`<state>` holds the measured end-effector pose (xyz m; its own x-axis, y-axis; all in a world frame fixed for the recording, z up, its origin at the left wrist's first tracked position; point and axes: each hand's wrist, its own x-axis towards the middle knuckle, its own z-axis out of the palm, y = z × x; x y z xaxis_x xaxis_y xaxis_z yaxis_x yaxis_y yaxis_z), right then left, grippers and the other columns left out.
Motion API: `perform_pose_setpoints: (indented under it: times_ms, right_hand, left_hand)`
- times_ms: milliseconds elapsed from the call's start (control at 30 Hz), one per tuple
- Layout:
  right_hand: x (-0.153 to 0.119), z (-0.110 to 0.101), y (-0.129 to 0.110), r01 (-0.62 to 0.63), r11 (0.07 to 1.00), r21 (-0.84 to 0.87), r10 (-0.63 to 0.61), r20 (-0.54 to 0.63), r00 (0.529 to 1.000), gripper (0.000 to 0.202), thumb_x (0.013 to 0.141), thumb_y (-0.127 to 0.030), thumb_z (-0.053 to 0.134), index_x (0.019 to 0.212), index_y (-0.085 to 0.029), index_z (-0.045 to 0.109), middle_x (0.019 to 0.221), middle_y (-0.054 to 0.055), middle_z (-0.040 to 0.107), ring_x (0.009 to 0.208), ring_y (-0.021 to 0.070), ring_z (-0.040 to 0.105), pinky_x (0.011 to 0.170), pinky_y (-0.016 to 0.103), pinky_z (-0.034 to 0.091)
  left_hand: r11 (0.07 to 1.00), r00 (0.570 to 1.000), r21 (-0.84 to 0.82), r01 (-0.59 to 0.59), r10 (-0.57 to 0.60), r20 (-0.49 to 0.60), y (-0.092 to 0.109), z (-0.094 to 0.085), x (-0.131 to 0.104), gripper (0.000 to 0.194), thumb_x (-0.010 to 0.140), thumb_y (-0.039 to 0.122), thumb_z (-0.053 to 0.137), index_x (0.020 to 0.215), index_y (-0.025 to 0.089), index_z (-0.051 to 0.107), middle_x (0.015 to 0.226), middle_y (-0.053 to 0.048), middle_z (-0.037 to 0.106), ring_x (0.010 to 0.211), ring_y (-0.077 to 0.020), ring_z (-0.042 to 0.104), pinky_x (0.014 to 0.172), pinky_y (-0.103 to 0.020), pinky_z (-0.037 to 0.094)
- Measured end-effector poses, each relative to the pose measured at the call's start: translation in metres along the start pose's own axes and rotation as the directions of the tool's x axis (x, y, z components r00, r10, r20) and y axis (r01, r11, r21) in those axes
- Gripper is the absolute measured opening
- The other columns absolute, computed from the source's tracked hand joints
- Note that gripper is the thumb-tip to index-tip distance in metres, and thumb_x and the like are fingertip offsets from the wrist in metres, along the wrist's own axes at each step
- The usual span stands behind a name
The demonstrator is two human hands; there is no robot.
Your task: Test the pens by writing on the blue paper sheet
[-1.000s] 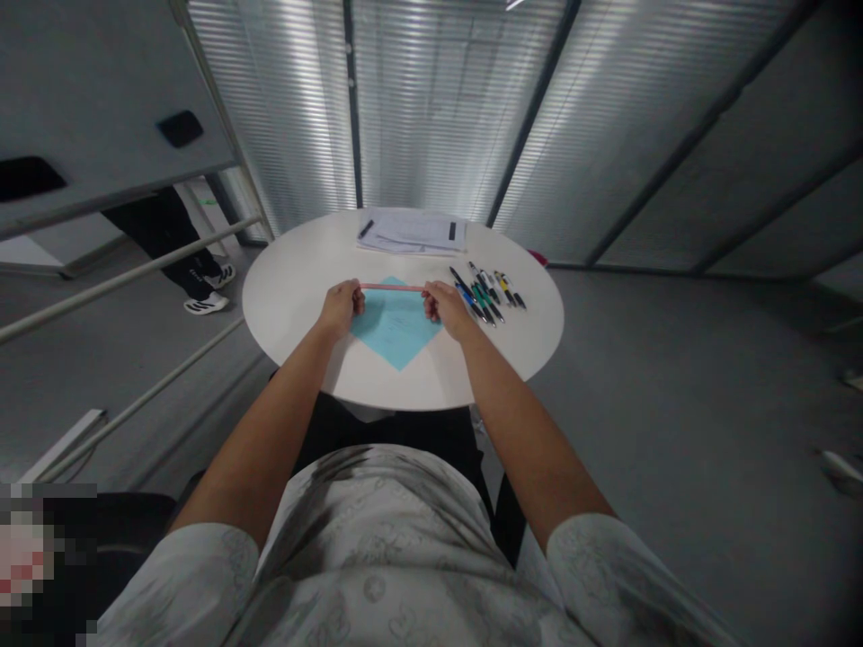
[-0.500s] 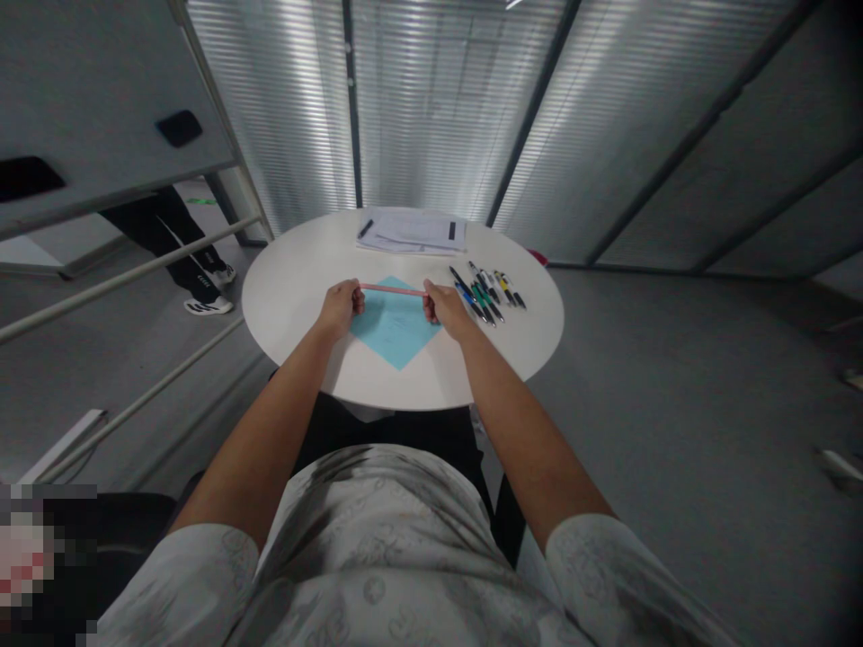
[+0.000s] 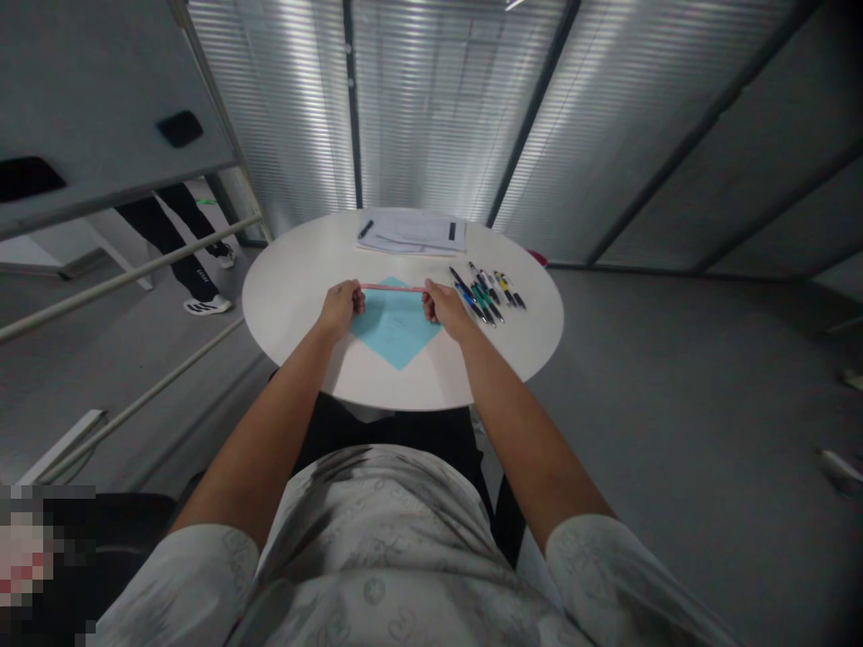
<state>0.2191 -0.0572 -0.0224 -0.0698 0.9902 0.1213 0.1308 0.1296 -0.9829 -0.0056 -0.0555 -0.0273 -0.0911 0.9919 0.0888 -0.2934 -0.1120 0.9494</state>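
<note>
Fingertips pinched together, the left hand (image 3: pixel 339 307) and right hand (image 3: pixel 445 307) each hold an end of a pink strip (image 3: pixel 393 288) (light, bendable, I'd guess; the ends look the best grip), straight over blue paper (image 3: pixel 397 337) on the white table (image 3: pixel 289 288).

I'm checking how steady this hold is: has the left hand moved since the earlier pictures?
No: against the white table, the left hand shows no visible shift either way, gripping one end of the pink strip.
</note>
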Motion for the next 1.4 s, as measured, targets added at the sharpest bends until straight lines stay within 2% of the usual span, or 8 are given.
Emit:
perform_pose_setpoints:
  times_ms: [133, 267, 367, 567, 833, 1000, 1133, 1400]
  right_hand:
    - [0.0, 0.0002, 0.0006, -0.007, 1.0, 0.011, 0.007, 0.002, 1.0, 0.051, 0.088, -0.065, 0.054, 0.065, -0.02, 0.049, 0.043, -0.005, 0.047, 0.036, 0.0062, 0.043, 0.035, 0.017, 0.029]
    - [0.0011, -0.001, 0.0028, 0.012, 0.997, 0.074, -0.013, 0.016, 1.0, 0.044, 0.087, -0.059, 0.06, 0.068, -0.021, 0.049, 0.045, -0.007, 0.049, 0.036, 0.0065, 0.044, 0.035, 0.017, 0.029]
    - [0.002, -0.0018, 0.0035, 0.021, 0.994, 0.104, -0.024, 0.029, 0.999, 0.043, 0.085, -0.06, 0.062, 0.071, -0.021, 0.048, 0.046, -0.007, 0.05, 0.036, 0.0069, 0.044, 0.034, 0.017, 0.028]
    - [0.0, -0.0002, 0.0009, -0.007, 1.0, 0.017, 0.007, 0.004, 1.0, 0.055, 0.09, -0.069, 0.047, 0.065, -0.02, 0.048, 0.044, -0.005, 0.048, 0.036, 0.0062, 0.044, 0.036, 0.018, 0.031]
    - [0.0028, -0.0011, 0.0042, 0.012, 0.999, 0.041, -0.012, 0.019, 1.0, 0.044, 0.088, -0.061, 0.057, 0.073, -0.02, 0.05, 0.045, -0.007, 0.049, 0.036, 0.0062, 0.043, 0.035, 0.017, 0.029]
    - [0.0021, -0.0006, 0.0022, -0.005, 1.0, 0.007, 0.005, 0.011, 1.0, 0.054, 0.092, -0.067, 0.046, 0.067, -0.019, 0.05, 0.044, -0.004, 0.048, 0.035, 0.0068, 0.044, 0.035, 0.018, 0.03]
    - [0.0005, 0.0006, 0.0008, 0.006, 1.0, -0.029, -0.006, -0.001, 1.0, 0.057, 0.09, -0.069, 0.048, 0.063, -0.019, 0.048, 0.044, -0.004, 0.046, 0.035, 0.0061, 0.043, 0.035, 0.018, 0.031]
    - [0.0009, 0.0002, 0.0027, 0.067, 0.997, -0.042, -0.068, -0.008, 0.998, 0.049, 0.087, -0.07, 0.053, 0.079, -0.021, 0.052, 0.046, -0.007, 0.05, 0.036, 0.0069, 0.044, 0.035, 0.017, 0.031]
  left_hand:
    - [0.999, 0.999, -0.031, -0.02, 0.021, 0.025, -0.0032, -0.0024, 0.0027, 0.025, 0.081, 0.027, 0.054, 0.058, 0.019, 0.048, 0.051, 0.002, 0.045, 0.042, -0.0093, 0.043, 0.043, -0.023, 0.034]
    - [1.0, 1.0, -0.025, -0.013, 0.013, 0.015, -0.0026, -0.0025, 0.0026, 0.025, 0.081, 0.026, 0.053, 0.058, 0.019, 0.049, 0.05, 0.002, 0.045, 0.042, -0.0096, 0.043, 0.043, -0.023, 0.033]
    - [1.0, 1.0, -0.031, -0.001, 0.001, 0.006, -0.0008, -0.001, 0.0015, 0.025, 0.081, 0.025, 0.052, 0.058, 0.019, 0.049, 0.05, 0.002, 0.046, 0.042, -0.0094, 0.043, 0.042, -0.024, 0.033]
    - [1.0, 1.0, -0.012, 0.015, -0.016, -0.008, 0.0005, 0.0007, 0.0002, 0.023, 0.081, 0.026, 0.053, 0.059, 0.019, 0.047, 0.051, 0.003, 0.046, 0.042, -0.0088, 0.043, 0.044, -0.022, 0.034]
    - [1.0, 1.0, -0.007, -0.002, 0.002, 0.001, -0.0007, 0.0, 0.0006, 0.024, 0.082, 0.025, 0.05, 0.06, 0.019, 0.047, 0.051, 0.002, 0.047, 0.041, -0.0091, 0.043, 0.043, -0.023, 0.034]
    - [1.0, 1.0, -0.005, 0.005, -0.005, -0.011, -0.0002, 0.0007, -0.0001, 0.023, 0.082, 0.024, 0.05, 0.06, 0.019, 0.047, 0.051, 0.002, 0.046, 0.042, -0.0091, 0.043, 0.043, -0.023, 0.034]
    - [1.0, 1.0, -0.004, 0.006, -0.006, -0.004, -0.0005, 0.0, 0.0002, 0.023, 0.082, 0.025, 0.05, 0.06, 0.019, 0.048, 0.052, 0.002, 0.046, 0.043, -0.009, 0.042, 0.043, -0.023, 0.034]
    - [1.0, 1.0, 0.007, -0.005, 0.005, -0.006, 0.0006, 0.0005, -0.0011, 0.025, 0.084, 0.025, 0.049, 0.06, 0.019, 0.047, 0.051, 0.002, 0.045, 0.042, -0.0093, 0.043, 0.044, -0.023, 0.033]
